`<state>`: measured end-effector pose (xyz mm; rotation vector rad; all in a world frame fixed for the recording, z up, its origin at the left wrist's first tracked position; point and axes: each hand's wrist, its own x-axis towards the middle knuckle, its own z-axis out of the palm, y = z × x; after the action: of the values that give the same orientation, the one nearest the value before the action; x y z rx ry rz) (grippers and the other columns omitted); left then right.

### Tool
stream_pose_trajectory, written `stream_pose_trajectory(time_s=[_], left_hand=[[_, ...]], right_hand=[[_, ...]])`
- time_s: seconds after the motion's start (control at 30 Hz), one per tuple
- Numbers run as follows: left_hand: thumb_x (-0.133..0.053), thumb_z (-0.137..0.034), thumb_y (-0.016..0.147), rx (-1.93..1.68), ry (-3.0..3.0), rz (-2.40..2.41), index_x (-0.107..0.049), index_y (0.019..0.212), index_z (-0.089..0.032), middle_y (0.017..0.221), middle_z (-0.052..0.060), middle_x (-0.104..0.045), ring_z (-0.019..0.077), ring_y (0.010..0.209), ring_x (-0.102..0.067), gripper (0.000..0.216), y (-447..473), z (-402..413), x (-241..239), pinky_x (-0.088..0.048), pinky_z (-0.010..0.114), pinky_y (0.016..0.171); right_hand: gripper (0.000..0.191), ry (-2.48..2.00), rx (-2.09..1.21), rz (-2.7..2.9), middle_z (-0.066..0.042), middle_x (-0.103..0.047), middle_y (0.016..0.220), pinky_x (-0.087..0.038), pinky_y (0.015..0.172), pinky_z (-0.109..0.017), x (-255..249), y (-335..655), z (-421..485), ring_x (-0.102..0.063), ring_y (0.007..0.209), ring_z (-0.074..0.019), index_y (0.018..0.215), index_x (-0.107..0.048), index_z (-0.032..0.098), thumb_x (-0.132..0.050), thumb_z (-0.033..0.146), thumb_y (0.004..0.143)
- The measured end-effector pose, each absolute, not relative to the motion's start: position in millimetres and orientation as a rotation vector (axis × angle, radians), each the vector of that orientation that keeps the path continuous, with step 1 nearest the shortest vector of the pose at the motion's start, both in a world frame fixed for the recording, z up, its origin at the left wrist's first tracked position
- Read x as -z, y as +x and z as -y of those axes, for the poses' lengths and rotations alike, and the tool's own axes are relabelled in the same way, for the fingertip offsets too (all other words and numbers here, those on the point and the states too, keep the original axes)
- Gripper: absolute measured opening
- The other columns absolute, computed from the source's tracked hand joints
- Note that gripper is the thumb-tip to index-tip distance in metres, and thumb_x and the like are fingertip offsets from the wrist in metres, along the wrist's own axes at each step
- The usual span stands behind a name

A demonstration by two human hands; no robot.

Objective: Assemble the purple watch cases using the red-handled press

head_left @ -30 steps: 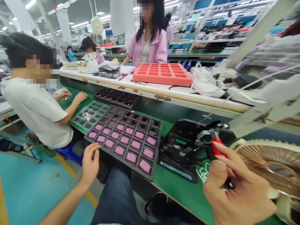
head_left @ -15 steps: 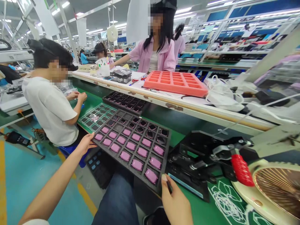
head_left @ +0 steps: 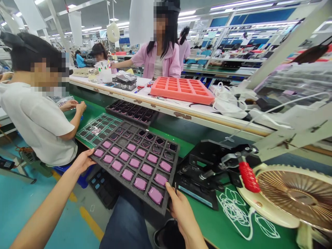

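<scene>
Shifted toward lap since earlier view: black foam tray (head_left: pixel 123 182), gripped at two edges. Left hand (head_left: pixel 83 161) clamps left corner; right hand (head_left: pixel 182 209) closed on lower corner. Pink moulded parts (head_left: pixel 140 183) seated in tray pockets. Thin dark item (head_left: pixel 175 188) at right thumb, too small to identify.

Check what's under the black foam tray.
Below the black foam tray, jeans and a dark panel with blue squares show; the area directly beneath it is covered.
</scene>
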<state>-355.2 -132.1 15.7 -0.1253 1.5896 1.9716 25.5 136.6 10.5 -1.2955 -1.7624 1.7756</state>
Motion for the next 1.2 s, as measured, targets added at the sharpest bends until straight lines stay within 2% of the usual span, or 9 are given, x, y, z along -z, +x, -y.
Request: stream_pose_trajectory(time_s=[0.1,0.3,0.47,0.6,0.9,1.07,1.2], left_hand=[[-0.068,-0.009,0.089,-1.958,-0.131,-1.526,-0.075,0.100,-0.009,0.085,0.014,-0.079,0.0249,0.067,-0.075,0.013,-359,143,-15,-0.068,0.044,0.064],[-0.071,-0.011,0.088,-2.022,-0.091,-1.466,-0.076,0.102,-0.008,0.088,0.015,-0.080,0.0261,0.072,-0.076,0.016,-353,157,-13,-0.068,0.045,0.070],[-0.082,-0.014,0.081,-2.064,0.009,-1.426,-0.078,0.102,-0.009,0.093,0.014,-0.081,0.0246,0.075,-0.075,0.022,-335,165,-22,-0.067,0.038,0.069],[-0.087,-0.019,0.077,-2.086,0.049,-1.411,-0.079,0.101,-0.013,0.095,0.012,-0.081,0.0242,0.077,-0.076,0.025,-320,178,-32,-0.066,0.034,0.068],[-0.087,-0.022,0.077,-2.153,0.024,-1.432,-0.077,0.115,-0.017,0.105,0.013,-0.082,0.0366,0.107,-0.077,0.040,-310,201,-56,-0.067,0.048,0.091],[-0.087,-0.021,0.077,-2.228,0.148,-1.446,-0.077,0.112,-0.014,0.105,0.014,-0.082,0.0349,0.100,-0.077,0.038,-335,193,-77,-0.068,0.046,0.085],[-0.080,-0.017,0.084,-2.309,0.158,-1.433,-0.077,0.100,-0.010,0.096,0.013,-0.080,0.0268,0.083,-0.076,0.018,-382,164,-87,-0.067,0.037,0.075]], right_hand=[[0.052,-1.214,-1.748,1.725,-0.004,-0.076,0.070,-0.058,0.056,-0.034,-17,19,-132,-0.075,0.067,-0.0282,0.104,-0.080,0.022,-0.070,0.070,0.085],[0.059,-1.079,-1.614,1.770,-0.009,-0.082,0.099,-0.064,0.080,-0.036,-12,15,-122,-0.078,0.095,-0.0313,0.117,-0.078,0.020,-0.070,0.070,0.084],[0.066,-1.061,-1.483,1.794,-0.011,-0.082,0.106,-0.064,0.088,-0.035,-9,30,-114,-0.077,0.100,-0.0315,0.129,-0.074,0.017,-0.077,0.065,0.082],[0.066,-1.042,-1.494,1.819,-0.011,-0.078,0.124,-0.062,0.097,-0.037,-16,43,-110,-0.075,0.112,-0.0330,0.134,-0.072,0.021,-0.076,0.064,0.084],[0.063,-0.993,-1.548,1.750,-0.012,-0.077,0.129,-0.060,0.104,-0.036,-33,45,-99,-0.075,0.117,-0.0321,0.135,-0.071,0.020,-0.076,0.060,0.087],[0.060,-0.860,-1.555,1.803,-0.013,-0.075,0.133,-0.061,0.100,-0.034,-46,14,-111,-0.074,0.117,-0.0300,0.138,-0.069,0.021,-0.071,0.059,0.092],[0.056,-0.775,-1.455,1.835,-0.012,-0.077,0.126,-0.060,0.096,-0.036,-54,-41,-139,-0.075,0.110,-0.0297,0.132,-0.072,0.020,-0.068,0.060,0.093]])
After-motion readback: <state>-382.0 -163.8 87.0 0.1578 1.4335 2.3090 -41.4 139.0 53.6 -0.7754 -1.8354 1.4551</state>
